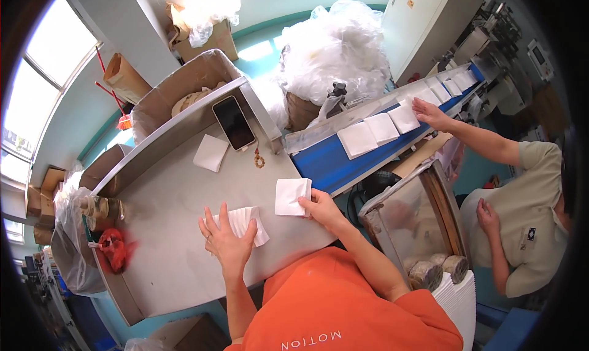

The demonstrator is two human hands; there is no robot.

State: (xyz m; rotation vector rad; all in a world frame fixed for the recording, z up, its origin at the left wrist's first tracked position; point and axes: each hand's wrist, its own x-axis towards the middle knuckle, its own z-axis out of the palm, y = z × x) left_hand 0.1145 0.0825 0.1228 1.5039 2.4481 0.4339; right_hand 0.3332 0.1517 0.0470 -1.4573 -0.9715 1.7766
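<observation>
Orange short-sleeved shirt cloth (343, 302) is lying closest, just behind the hands. Between thumb and fingers, the right hand (325, 210) is grasping a white, square folded stack (291, 196) above the grey metal tabletop (178, 240). Left of it, the left hand (232, 242) is spreading its fingers around a white, fanned-out pile (262, 233); whether it is gripping I cannot tell. Beyond the left hand, a loose white square (210, 153) is resting beside a black-screened phone (234, 124). Farther ahead, a plastic-lined brown box (175, 75) is holding a crumpled tan bundle (195, 99), and a cardboard carton (221, 41) is standing behind it. Ahead and right of the hands, a blue conveyor belt (319, 167) is carrying white squares (357, 140), over which a co-worker's hand (432, 115) is reaching. Right of the right hand, a clear-sided bin (399, 216) is standing, with tape rolls (424, 275) sitting at its near end.
</observation>
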